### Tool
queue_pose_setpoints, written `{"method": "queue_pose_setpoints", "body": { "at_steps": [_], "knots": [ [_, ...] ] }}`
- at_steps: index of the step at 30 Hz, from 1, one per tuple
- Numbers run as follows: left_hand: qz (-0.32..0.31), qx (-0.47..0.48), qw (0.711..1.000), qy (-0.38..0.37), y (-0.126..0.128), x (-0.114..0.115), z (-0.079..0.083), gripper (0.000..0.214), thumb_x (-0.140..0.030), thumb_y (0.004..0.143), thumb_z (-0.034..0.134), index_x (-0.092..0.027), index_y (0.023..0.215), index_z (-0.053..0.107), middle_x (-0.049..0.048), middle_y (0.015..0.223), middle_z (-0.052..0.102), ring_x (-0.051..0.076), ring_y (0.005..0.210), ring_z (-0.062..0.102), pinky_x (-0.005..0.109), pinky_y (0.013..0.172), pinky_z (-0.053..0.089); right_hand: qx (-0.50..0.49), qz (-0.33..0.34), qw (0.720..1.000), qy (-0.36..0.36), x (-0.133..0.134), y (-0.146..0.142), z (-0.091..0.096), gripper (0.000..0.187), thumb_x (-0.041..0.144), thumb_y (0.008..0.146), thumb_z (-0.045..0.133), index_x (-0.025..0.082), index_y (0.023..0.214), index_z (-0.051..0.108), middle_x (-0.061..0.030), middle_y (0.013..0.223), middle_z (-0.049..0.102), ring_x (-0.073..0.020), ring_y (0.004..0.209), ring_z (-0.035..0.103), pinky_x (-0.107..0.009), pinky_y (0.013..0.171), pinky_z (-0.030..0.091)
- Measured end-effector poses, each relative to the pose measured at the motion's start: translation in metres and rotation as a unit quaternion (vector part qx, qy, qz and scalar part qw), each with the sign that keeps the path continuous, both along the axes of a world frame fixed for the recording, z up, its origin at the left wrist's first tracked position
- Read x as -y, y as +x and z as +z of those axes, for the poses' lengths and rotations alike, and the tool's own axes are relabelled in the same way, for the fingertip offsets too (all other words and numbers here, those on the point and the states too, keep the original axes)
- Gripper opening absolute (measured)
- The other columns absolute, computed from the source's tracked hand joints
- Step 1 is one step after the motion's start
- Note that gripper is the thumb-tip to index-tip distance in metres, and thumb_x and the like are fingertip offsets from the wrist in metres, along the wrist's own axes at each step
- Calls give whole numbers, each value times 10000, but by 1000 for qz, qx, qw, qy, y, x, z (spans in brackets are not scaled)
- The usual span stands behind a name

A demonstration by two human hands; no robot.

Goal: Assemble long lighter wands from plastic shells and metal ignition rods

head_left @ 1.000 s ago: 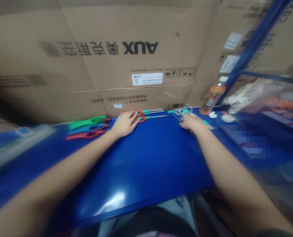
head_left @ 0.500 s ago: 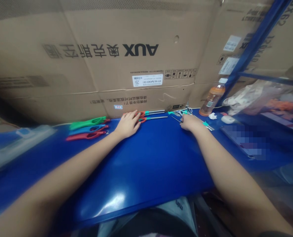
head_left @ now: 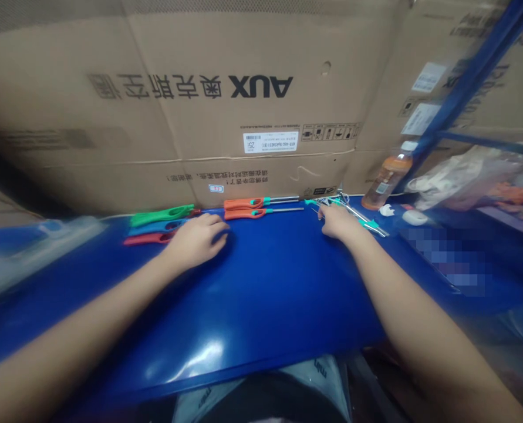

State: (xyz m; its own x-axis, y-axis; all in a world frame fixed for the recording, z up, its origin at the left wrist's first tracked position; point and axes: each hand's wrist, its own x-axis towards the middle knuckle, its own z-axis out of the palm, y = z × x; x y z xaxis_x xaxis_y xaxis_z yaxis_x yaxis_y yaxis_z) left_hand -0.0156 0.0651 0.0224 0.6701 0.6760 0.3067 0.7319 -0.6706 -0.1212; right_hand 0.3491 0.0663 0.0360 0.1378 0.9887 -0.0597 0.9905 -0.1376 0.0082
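Note:
My left hand (head_left: 196, 241) rests palm down on the blue table (head_left: 265, 294) with its fingers loosely spread and nothing in it. It lies just right of three coloured lighter handles (head_left: 158, 226), green, blue and red. Two orange lighters (head_left: 252, 208) with teal triggers and metal rods lie side by side at the table's back edge, apart from both hands. My right hand (head_left: 338, 221) sits at a pile of thin metal rods and teal parts (head_left: 358, 212). Its fingers are drawn together at the pile, and what they hold is too small to make out.
Large cardboard boxes (head_left: 243, 106) wall off the back of the table. An orange drink bottle (head_left: 387, 176) stands at the back right beside a blue shelf post (head_left: 464, 76). Small white items (head_left: 413, 216) and plastic bags (head_left: 472, 176) lie further right. Clear plastic (head_left: 32, 252) lies at the left.
My left hand has drawn back from the orange lighters and moved left toward the coloured handles, so both lighters now lie uncovered. My right hand has stayed at the rod pile.

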Motion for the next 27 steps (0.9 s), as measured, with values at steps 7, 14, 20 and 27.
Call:
{"method": "queue_pose_setpoints", "body": {
  "at_steps": [7,14,20,27],
  "knots": [
    [141,85,986,13,-85,0,5,337,-400,902,471,-179,1011,700,116,990,687,303,969,650,415,846,533,11,7,1000,15,1,-2,-6,320,83,781,623,165,1083,689,-181,1193,597,-347,1140,598,-390,872,489],
    [301,122,946,14,-116,-18,-3,421,-410,874,505,-181,1204,629,168,1257,635,387,1214,546,523,1014,458,4,99,992,81,4,-19,-12,297,157,830,582,173,1113,670,-175,1286,554,-355,1211,529,-429,986,452],
    [336,138,931,-32,-126,-26,-5,388,-349,846,519,-208,1200,595,136,1248,663,363,1193,589,478,960,492,-12,196,972,127,7,-28,-20,240,210,840,574,179,1056,674,-160,1254,578,-358,1159,552,-463,970,471],
    [299,155,941,-19,-129,-28,-10,373,-288,889,458,-182,1212,612,142,1232,656,325,1217,592,452,1007,491,-42,235,958,161,3,-26,-26,191,233,851,572,178,998,680,-163,1200,605,-359,1101,595,-506,951,504]
  ]
}}
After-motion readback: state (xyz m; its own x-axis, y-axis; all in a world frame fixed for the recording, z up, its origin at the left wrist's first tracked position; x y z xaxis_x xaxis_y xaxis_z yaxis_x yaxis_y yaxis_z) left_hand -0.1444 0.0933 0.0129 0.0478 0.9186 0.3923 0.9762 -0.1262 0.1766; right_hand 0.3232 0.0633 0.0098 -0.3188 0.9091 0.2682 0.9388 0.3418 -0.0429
